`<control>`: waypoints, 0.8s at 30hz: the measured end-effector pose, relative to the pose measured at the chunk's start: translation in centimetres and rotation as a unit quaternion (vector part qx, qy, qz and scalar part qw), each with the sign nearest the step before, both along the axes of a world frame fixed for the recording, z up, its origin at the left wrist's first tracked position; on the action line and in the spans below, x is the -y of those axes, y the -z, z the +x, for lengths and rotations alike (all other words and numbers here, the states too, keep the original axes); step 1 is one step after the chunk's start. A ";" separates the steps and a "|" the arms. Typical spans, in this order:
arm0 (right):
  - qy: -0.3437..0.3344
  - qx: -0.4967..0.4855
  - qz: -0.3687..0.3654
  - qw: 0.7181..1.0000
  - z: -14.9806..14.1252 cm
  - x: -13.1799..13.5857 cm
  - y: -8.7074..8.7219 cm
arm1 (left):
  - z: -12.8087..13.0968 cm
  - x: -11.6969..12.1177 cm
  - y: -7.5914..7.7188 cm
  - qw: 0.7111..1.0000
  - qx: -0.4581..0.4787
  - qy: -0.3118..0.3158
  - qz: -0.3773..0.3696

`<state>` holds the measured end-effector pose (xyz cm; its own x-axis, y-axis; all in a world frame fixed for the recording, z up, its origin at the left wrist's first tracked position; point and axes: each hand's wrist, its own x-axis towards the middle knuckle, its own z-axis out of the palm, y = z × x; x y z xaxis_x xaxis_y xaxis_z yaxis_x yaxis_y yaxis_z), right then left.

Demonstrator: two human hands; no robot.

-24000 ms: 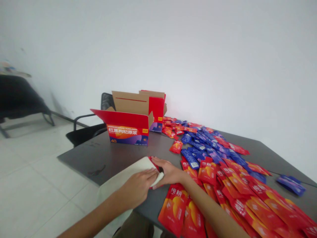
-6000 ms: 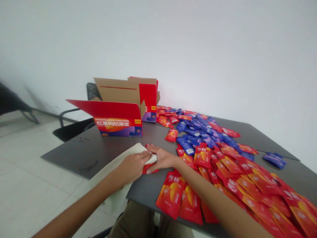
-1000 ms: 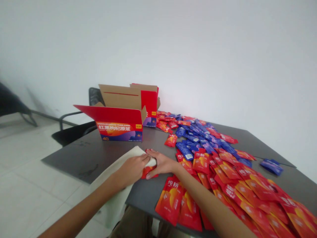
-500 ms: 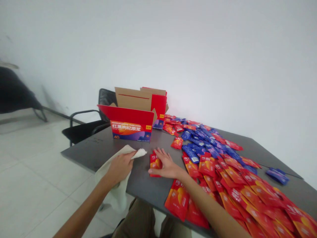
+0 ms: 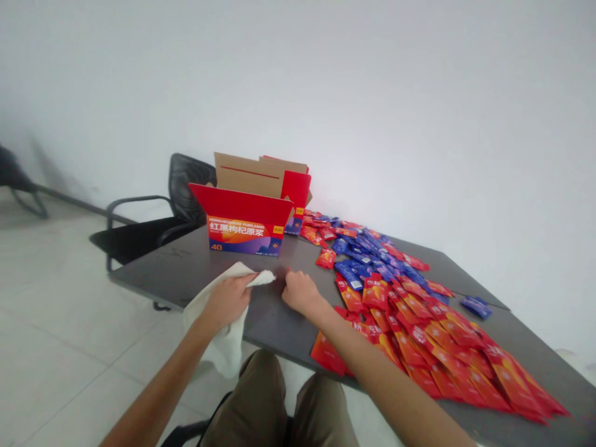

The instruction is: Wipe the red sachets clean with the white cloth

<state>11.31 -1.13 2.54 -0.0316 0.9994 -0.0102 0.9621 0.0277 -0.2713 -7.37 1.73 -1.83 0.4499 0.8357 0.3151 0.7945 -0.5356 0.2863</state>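
One white cloth (image 5: 227,344), grasped by the left hand (image 5: 228,302), hangs off the table (image 5: 272,323); the right hand (image 5: 302,292) is curled, whether around anything I cannot tell; red pouches (image 5: 433,335) lie piled beside its forearm.

Office-like room, mesh armchair (image 5: 144,238), grey table (image 5: 277,323), tiled floor (image 5: 60,310)

Two bare hands (image 5: 228,303) (image 5: 302,292), one white cloth (image 5: 229,341), two open printed cartons (image 5: 242,234) (image 5: 297,185), one black mesh-backed chair (image 5: 189,186), two trousered knees (image 5: 265,375) (image 5: 319,394), numerous red sachets (image 5: 459,330) and numerous blue sachets (image 5: 348,273), overlapping too closely for exact count
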 end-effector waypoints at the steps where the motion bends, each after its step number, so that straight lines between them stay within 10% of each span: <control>1: 0.020 -0.017 0.005 1.000 0.5 -0.1 -0.2 | 0.0 0.0 0.0 1.000 -0.003 -0.001 0.001; 14: 0.134 -0.212 0.037 0.967 3.3 1.1 2.3 | 0.3 -0.4 0.3 0.999 -0.050 -0.004 0.011; 24: -0.148 -0.205 -0.026 0.967 6.2 1.4 0.1 | 4.5 0.2 -1.6 0.995 -0.071 0.067 0.011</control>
